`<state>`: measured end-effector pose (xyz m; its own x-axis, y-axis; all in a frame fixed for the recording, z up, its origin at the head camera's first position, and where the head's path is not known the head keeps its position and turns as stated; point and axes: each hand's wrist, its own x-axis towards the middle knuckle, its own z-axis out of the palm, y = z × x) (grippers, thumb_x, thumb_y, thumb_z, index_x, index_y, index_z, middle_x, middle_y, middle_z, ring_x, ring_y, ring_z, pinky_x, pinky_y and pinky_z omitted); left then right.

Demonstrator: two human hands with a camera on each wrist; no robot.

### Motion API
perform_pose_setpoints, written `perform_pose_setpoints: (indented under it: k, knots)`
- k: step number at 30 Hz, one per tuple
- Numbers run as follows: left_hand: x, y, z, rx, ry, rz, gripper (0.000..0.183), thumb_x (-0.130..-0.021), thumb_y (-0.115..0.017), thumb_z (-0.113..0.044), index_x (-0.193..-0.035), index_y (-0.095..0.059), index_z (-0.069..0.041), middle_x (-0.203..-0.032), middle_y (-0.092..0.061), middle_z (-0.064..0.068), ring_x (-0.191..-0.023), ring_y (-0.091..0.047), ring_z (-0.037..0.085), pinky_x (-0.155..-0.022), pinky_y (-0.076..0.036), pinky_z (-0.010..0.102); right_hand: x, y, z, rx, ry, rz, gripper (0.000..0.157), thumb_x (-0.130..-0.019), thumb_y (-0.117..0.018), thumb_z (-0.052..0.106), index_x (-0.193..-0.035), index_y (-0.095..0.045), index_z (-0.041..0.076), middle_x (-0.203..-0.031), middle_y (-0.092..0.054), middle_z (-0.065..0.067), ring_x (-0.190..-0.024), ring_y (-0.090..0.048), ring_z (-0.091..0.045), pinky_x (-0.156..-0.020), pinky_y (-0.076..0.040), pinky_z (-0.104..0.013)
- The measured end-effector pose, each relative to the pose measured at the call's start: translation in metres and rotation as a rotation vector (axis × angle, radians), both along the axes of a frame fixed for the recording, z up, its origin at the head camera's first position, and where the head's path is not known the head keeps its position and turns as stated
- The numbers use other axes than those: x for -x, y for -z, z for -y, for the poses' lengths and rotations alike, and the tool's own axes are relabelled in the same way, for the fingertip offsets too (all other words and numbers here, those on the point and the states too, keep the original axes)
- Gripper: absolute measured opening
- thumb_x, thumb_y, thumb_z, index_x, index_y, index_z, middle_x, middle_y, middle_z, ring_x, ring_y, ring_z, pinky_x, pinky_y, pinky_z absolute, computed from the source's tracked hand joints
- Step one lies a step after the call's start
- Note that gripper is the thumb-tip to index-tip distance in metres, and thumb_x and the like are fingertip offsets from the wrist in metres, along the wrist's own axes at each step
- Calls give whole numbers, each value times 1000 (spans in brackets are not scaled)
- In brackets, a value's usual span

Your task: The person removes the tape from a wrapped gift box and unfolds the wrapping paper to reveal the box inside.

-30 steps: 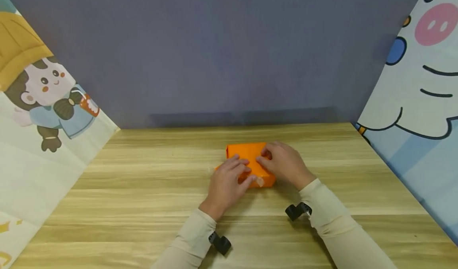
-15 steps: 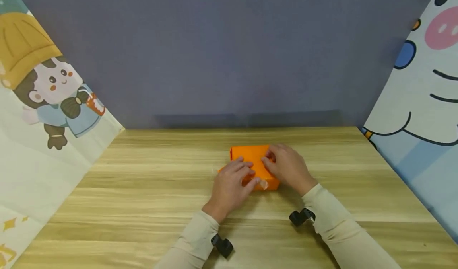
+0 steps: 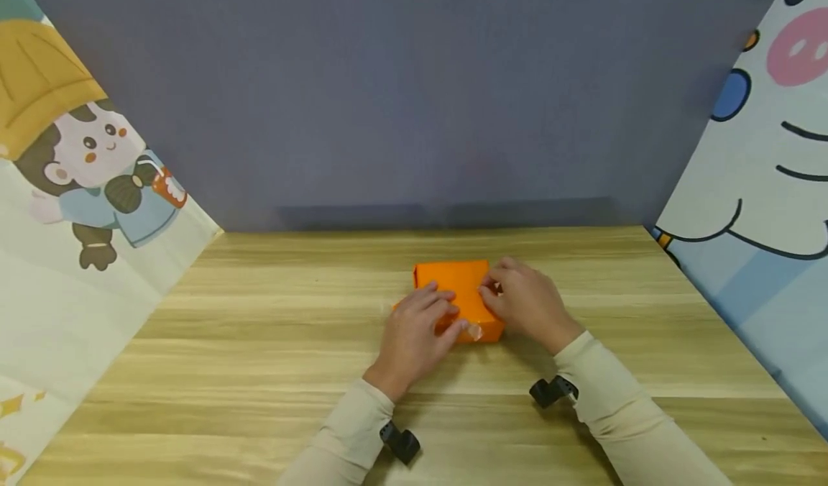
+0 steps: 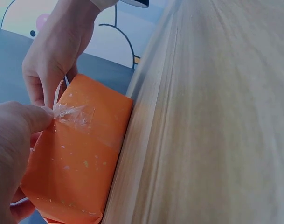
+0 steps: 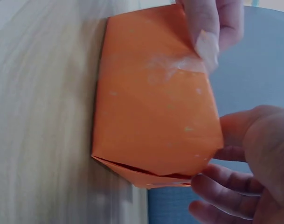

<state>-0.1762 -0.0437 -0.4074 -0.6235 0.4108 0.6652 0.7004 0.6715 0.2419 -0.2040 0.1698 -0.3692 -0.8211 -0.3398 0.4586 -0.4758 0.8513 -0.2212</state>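
Note:
A small box wrapped in orange paper [image 3: 462, 277] sits on the wooden tabletop. My left hand [image 3: 414, 331] lies over its near left part, fingers bent across the top and thumb at the near upper edge. By that thumb, crinkled clear tape [image 4: 74, 115] sticks to the near side, with a loose strip standing up. My right hand [image 3: 527, 300] grips the box at its right end, thumb and forefinger drawn together at the top edge. In the right wrist view, its fingertips [image 5: 204, 184] curl at the box's corner, where the folded paper gapes slightly.
More clear tape [image 3: 386, 308] pokes out at the box's left. Behind the wooden tabletop [image 3: 272, 371] stands a grey panel [image 3: 414, 98]. Cartoon-printed sheets line the left [image 3: 58, 306] and right [image 3: 770, 285]. Each wrist carries a small black camera [image 3: 401, 443].
My right hand has shifted slightly right along the box's edge, thumb and forefinger still close together. My left hand keeps its place on the box. The head view has shifted a little.

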Motion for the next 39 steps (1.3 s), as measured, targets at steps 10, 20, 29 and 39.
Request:
perform_pose_setpoints:
  k: [10,20,29,39]
  knots:
    - [1,-1,-1,4,-7,13,21,-90,-77,-32,-97,-77,-13,-118,-71,2,-123,-60,29,-107,-43,46,-1,1,2,-17,-1,-20,18,-88,-77,26,-93,-77,9,-96,-62,-5,-70,-60,-19,-61,-55,-38]
    - [2,-1,-3,7,-2,-1,22,-89,-78,-33,-97,-77,-12,-117,-72,2,-122,-60,29,-106,-44,46,3,6,1,-20,-48,-102,12,-88,-72,17,-82,-70,7,-91,-58,-4,-76,-56,-19,-61,-54,-36]
    - [2,-1,-2,11,-5,6,23,-89,-77,-34,-98,-77,-13,-117,-72,1,-123,-60,28,-106,-44,45,8,11,-2,69,-93,-87,10,-89,-66,11,-82,-63,6,-90,-57,-5,-80,-54,-22,-69,-50,-37]
    - [2,-1,0,-1,-4,1,22,-88,-79,-33,-97,-77,-13,-117,-72,1,-122,-61,28,-104,-46,47,10,11,-3,146,-102,11,10,-92,-61,9,-82,-61,7,-90,-55,-5,-78,-54,-19,-71,-50,-35]
